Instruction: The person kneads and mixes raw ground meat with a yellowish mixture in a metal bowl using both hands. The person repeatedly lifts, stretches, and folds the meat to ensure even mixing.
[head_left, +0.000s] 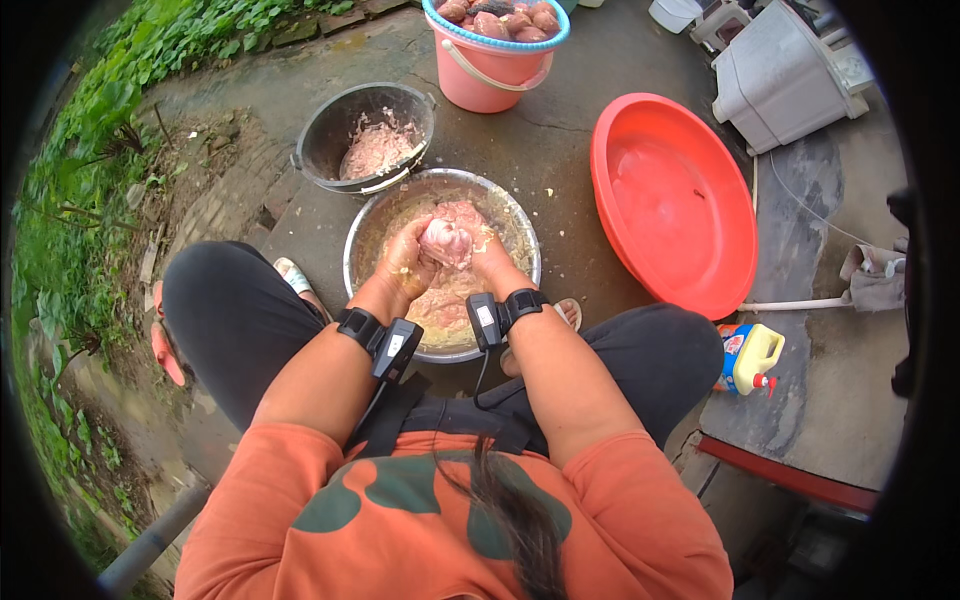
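My left hand (409, 255) and my right hand (491, 256) are cupped around a pale pink, folded lump of raw meat or innards (448, 241). They hold it between them inside a round metal basin (531, 232). More soft pinkish, wet material (442, 311) covers the basin's bottom, and yellowish bits stick to its inner wall and to my fingers. Beyond the basin's far left side, a black bucket (319, 146) with a pale handle contains a heap of similar pink shreds (382, 146). My fingertips are partly hidden by the lump.
A pink bucket (472, 75) with a blue rim, full of reddish rounded lumps (510, 22), stands at the back. To the right are a large red plastic tub (660, 202), a grey bin (784, 82) and a yellow pump bottle (754, 356). Green plants (75, 195) border the left.
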